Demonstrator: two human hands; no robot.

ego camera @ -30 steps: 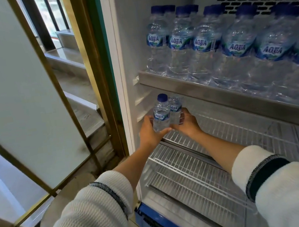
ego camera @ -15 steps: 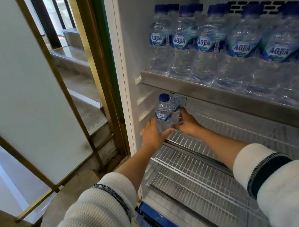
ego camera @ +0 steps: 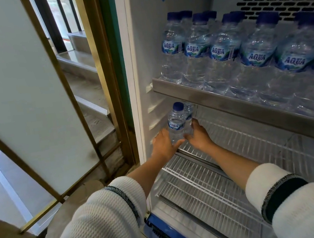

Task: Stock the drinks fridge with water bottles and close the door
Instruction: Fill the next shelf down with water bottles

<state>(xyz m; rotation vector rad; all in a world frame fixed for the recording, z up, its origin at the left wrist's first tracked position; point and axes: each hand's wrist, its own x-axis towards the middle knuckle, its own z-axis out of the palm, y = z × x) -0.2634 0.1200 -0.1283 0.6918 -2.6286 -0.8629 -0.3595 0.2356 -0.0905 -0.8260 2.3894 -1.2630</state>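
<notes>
Left hand (ego camera: 164,144) grips the front water bottle (ego camera: 176,123); right hand (ego camera: 198,133) curls round the rear water bottle (ego camera: 189,115), mostly hidden behind the first. Both bottles stand upright on the wire shelf (ego camera: 243,148), at its far left corner against the fridge wall (ego camera: 145,61), under the metal shelf (ego camera: 228,101) crowded with stocked bottles (ego camera: 219,53). Rightward the wire shelf lies bare, its right end cut off.

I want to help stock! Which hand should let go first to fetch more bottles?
Probably the left hand: its blue-capped clear water bottle already stands on the white wire shelf. The right hand reaches deeper, behind it.
</notes>
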